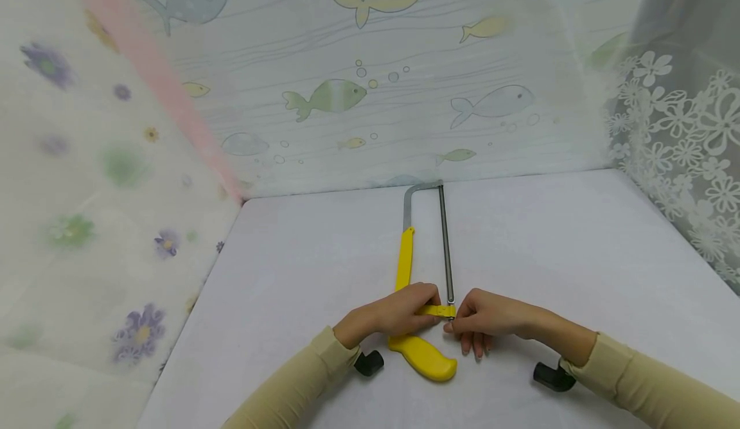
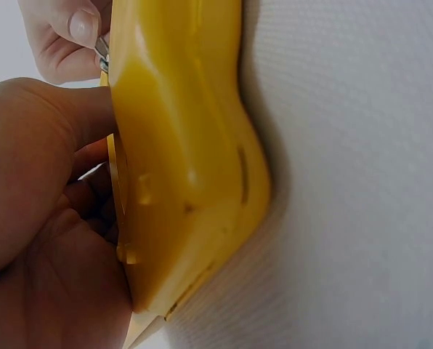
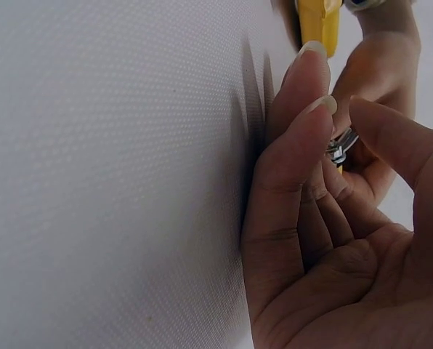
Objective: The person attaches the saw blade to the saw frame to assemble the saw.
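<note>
A hacksaw [image 1: 406,255] with a yellow-and-grey frame lies on the white-covered table, its yellow handle [image 1: 429,358] toward me. The dark blade [image 1: 446,243] runs along its right side. My left hand [image 1: 401,311] grips the frame just ahead of the handle, fingers around the yellow crosspiece [image 1: 444,311] holding the blade's near end. With thumb and finger, my right hand [image 1: 494,316] pinches the small metal wing nut [image 2: 102,54] at that end. The right wrist view shows the nut's metal fitting [image 3: 337,153] partly hidden by fingers, the other right fingers hanging loosely below.
The white tabletop [image 1: 549,243] spreads around the saw. A fish-patterned curtain [image 1: 376,56] hangs behind its back edge, a flowered cloth [image 1: 87,191] at left and lace [image 1: 688,127] at right. Each wrist carries a black camera mount [image 1: 554,376].
</note>
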